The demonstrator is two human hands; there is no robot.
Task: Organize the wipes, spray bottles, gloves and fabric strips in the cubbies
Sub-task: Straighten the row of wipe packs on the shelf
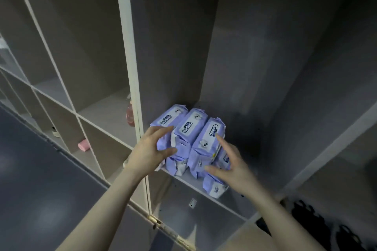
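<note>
In the tall cubby (234, 67), on its shelf near the front edge, purple wipes packs (191, 126) stand on edge in a tight row, abt three side by side w/ labels up. A fourth pack (214, 186) lies lower at the right, sticking out past the shelf edge.

Left hand (152, 149) is at the left end of the row, fingers spread, tips touching the leftmost pack. Right hand (234, 166) is at the right end, fingers apart, index tip on the rightmost upright pack, palm over the low one. Neither hand is clamped on a pack.

Next cubby to the left: pink bottle (130, 115) at the divider (128, 46). Lower left cubby: small pink item (84, 145), too blurry to ID.
</note>
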